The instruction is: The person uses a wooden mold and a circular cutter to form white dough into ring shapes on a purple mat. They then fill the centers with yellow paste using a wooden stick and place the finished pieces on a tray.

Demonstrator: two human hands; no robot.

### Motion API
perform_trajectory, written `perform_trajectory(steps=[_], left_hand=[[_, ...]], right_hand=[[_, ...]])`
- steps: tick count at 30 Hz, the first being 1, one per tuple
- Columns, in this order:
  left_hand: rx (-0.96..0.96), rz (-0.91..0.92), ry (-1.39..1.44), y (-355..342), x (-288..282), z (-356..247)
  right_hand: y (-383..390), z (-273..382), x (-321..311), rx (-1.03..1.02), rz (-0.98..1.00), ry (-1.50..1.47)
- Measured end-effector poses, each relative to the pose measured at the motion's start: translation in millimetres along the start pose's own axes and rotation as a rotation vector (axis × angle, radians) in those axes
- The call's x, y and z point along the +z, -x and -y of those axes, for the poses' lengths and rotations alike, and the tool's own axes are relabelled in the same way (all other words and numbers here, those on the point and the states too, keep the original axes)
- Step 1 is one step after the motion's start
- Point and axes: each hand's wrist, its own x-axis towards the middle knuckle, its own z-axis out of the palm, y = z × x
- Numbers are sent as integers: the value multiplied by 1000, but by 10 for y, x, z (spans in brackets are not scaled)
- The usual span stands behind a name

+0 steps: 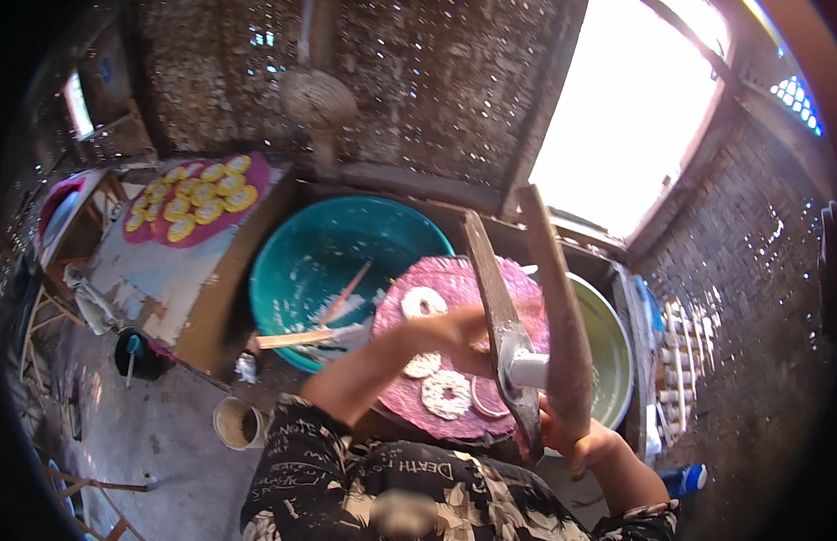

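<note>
In front of me stands a wooden hand press [567, 316], two long bars with a short white cylinder [528, 370] between them. My right hand [594, 440] is closed around the lower end of its bars. My left hand [459, 338] reaches across a round pink woven mat [400, 401], close to the press; its fingers are blurred and partly hidden behind a bar. White, lacy dough rings lie on the mat: one ring [423, 304] at the far side, another ring [446, 394] nearer me. A ring mould [489, 397] lies beside the near one.
A large teal basin [283, 261] with white residue and a wooden-handled paddle [297, 339] is at left. A pale green basin [608, 311] sits at right. Yellow rings on pink mats [197, 203] rest on a bench. A small bucket [238, 424] stands on the floor.
</note>
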Motion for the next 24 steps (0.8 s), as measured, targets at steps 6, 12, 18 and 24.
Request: perform_trajectory(steps=[6, 12, 18, 24], left_hand=[[312, 232, 826, -809, 11, -325], [53, -258, 773, -746, -186, 408], [-4, -574, 1292, -364, -312, 1154], [86, -693, 1271, -73, -301, 1187]], right_hand=[[460, -237, -330, -29, 471, -366], [728, 26, -408, 116, 27, -353], [601, 220, -466, 322, -194, -260], [478, 233, -446, 342, -239, -67]])
